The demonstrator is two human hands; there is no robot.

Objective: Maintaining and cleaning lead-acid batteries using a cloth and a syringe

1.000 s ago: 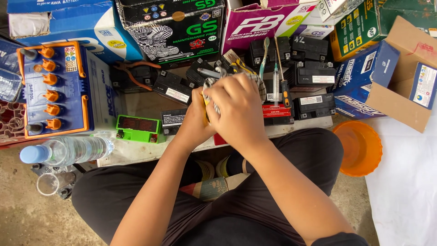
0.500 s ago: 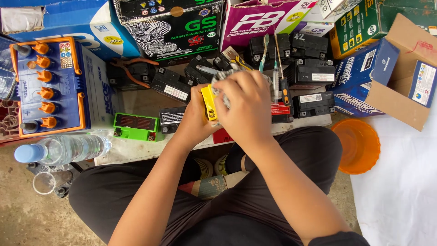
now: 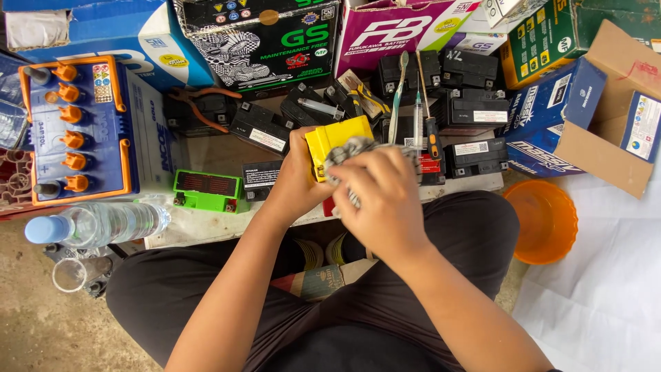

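Note:
My left hand [image 3: 296,180] grips a small yellow battery [image 3: 336,135] by its left side and holds it above the low table. My right hand [image 3: 381,198] presses a grey patterned rag [image 3: 348,150] against the battery's near face. The rag is bunched under my fingers and covers the battery's lower right part. Only the yellow top and left edge show.
Several small black batteries [image 3: 475,110] lie on the white table [image 3: 206,227], along with a green battery [image 3: 206,191], pliers [image 3: 200,103], a toothbrush [image 3: 398,89] and a screwdriver [image 3: 430,138]. A blue car battery [image 3: 76,131], a water bottle [image 3: 96,226] and an orange bowl [image 3: 544,220] sit around, with cartons behind.
My right hand has slid the rag down and toward me across the battery, uncovering more of its yellow top. My left hand has kept its hold.

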